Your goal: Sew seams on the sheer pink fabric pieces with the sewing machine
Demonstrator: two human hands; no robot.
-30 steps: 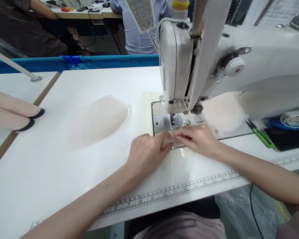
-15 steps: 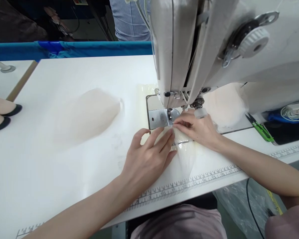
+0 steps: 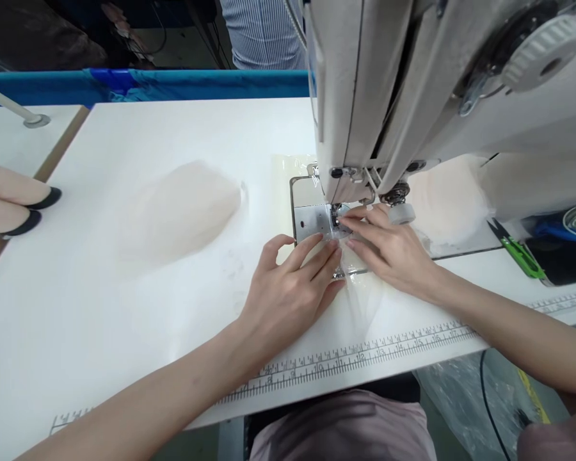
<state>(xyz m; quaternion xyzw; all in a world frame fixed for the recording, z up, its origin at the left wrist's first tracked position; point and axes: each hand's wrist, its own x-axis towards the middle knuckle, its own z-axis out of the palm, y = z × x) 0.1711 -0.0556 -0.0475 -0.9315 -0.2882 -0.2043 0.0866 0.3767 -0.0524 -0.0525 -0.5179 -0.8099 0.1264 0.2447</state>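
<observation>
A white sewing machine stands over a metal needle plate. A thin, sheer pale piece of fabric lies on the table in front of the plate, its far end under the presser foot. My left hand lies flat on the fabric with fingers spread, fingertips near the plate. My right hand rests on the fabric to the right, its fingers pressed down on the cloth right at the presser foot.
A pile of sheer pale fabric lies on the white table to the left. More pale fabric sits behind the machine. Green thread snips lie at the right. A printed ruler runs along the front edge. A person in a striped shirt stands beyond.
Both hands moved forward with the fabric toward the needle. My left hand went from a pinch to lying flat. The camera leaned closer to the machine.
</observation>
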